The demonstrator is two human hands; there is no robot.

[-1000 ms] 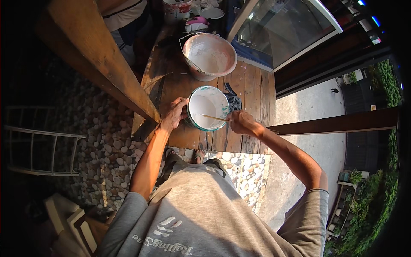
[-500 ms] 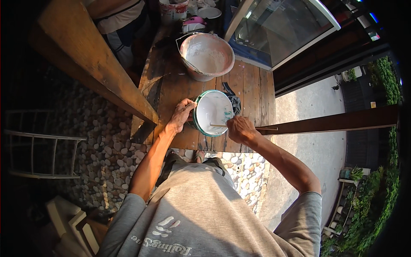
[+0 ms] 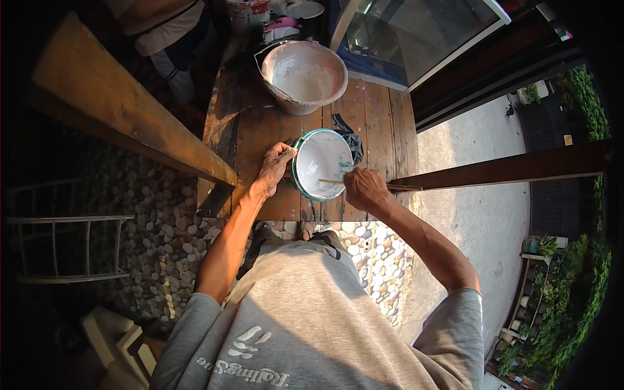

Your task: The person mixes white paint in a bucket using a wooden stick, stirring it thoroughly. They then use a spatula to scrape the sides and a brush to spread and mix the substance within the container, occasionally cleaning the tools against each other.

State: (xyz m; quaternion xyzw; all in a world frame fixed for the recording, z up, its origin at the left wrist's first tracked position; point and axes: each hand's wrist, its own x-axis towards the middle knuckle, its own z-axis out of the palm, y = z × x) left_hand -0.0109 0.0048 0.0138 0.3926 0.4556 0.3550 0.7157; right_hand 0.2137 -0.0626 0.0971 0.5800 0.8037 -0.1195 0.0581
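Note:
A white paint bucket [image 3: 330, 145] with a green rim tilts toward me near the front of the wooden table [image 3: 250, 140]. White paint [image 3: 311, 168] lies inside it, and green smears mark its inner wall. My left hand [image 3: 276, 171] is closed on the bucket's left rim. In my closed right hand [image 3: 365, 188] is a thin wooden stick [image 3: 331, 181]. One end of the stick reaches into the bucket; the other sticks out to the right past my wrist. A crumpled dark cloth [image 3: 353, 146] lies just beyond the bucket's right side.
Farther back stands a larger, paint-stained bucket [image 3: 302, 108] with a wire handle. A framed glass pane [image 3: 422, 42] is at the back right. Wooden posts flank the table, left [image 3: 140, 123] and right [image 3: 507, 168]. Another person [image 3: 162, 29] is at the upper left.
The whole view has shifted a little, so the table and buckets sit higher in the picture. Both hands keep their holds; the stick's angle in the bucket has changed slightly.

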